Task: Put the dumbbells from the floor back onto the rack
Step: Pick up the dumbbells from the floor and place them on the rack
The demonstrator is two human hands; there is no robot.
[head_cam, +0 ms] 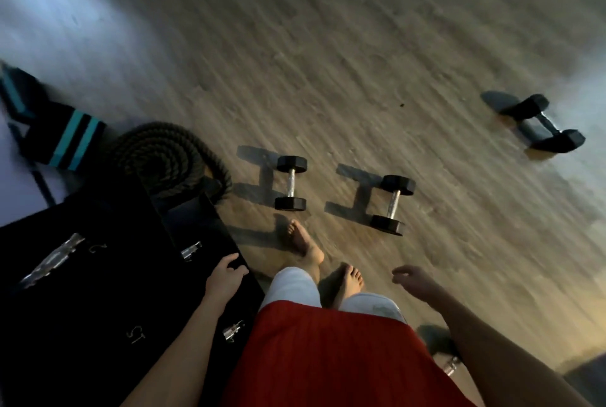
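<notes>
Three hex dumbbells lie on the wooden floor (pixel 360 62), all of them off the rack; the left dumbbell (pixel 291 183) sits just ahead of the person's bare left foot (pixel 303 242), black heads joined by a chrome handle; the middle dumbbell (pixel 393 205) lies near it to the right, apart from it and roughly parallel; the far dumbbell (pixel 541 124) rests well apart toward the upper right, blurred, angled differently from the other two. The dumbbell rack (pixel 98 308) fills the lower left as a dark sloping mass; chrome handles (pixel 49 262) of stored weights glint on it, and pale markings show on the black surfaces, too dim to read with certainty. The left hand (pixel 226 272) lies on the rack's near edge, fingers bent over the dark surface; it is too dark to tell whether they clasp something or merely rest there. The right hand (pixel 413 278) hangs free above the floor beside the right foot (pixel 349 282), fingers loosely curled, holding nothing. A coiled battle rope (pixel 164 157) lies just beyond the rack; a black-and-teal striped item (pixel 69 141) sits to its left. The person wears a red shirt (pixel 328 357) and pale shorts (pixel 295 282); another chrome piece (pixel 451 365) shows beside the right forearm, partly hidden.
</notes>
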